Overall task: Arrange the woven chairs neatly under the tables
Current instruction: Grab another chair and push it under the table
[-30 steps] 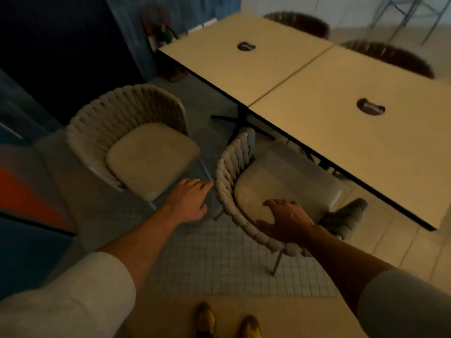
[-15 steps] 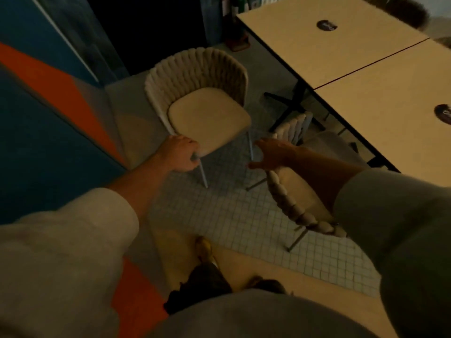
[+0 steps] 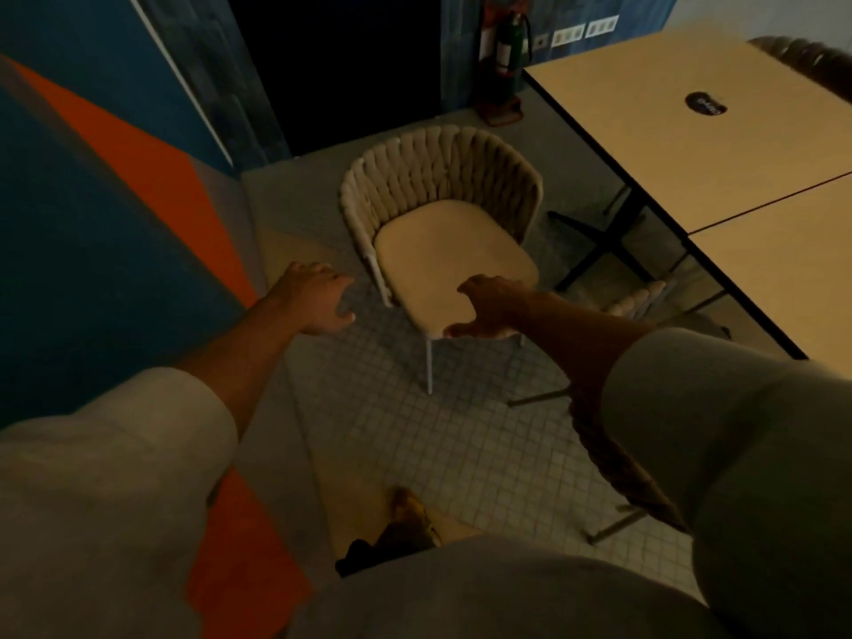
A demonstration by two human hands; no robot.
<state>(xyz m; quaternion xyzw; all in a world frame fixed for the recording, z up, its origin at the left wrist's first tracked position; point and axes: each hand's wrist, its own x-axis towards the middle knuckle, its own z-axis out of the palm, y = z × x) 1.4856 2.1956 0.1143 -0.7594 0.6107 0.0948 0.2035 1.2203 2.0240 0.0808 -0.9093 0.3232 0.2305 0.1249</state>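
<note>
Two tables [image 3: 691, 131] abut on tiled floor [image 3: 438, 454]; left hand [image 3: 318, 299], right hand [image 3: 488, 309] spread (empty) at woven chair [image 3: 452, 251].

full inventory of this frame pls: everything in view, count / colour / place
woven chair: 1, beige with cream cushion, centre, out on the floor, apart from the tables
second woven chair: 1, beige, right, by the table edge, mostly hidden by the right arm
dark woven chair: 1, brown, top right, behind the tables
tables: 2, tan tops with black edges, right, butted together
sticker: 1, black, on the far tabletop
fire extinguisher: 1, greenish, by the back wall
wall: blue with orange band, left
floor: small pale tiles
shoe: 1, brown, bottom centre
left hand: fingers spread, left of the chair, holding nothing
right hand: over the cushion's front edge, contact unclear
</note>
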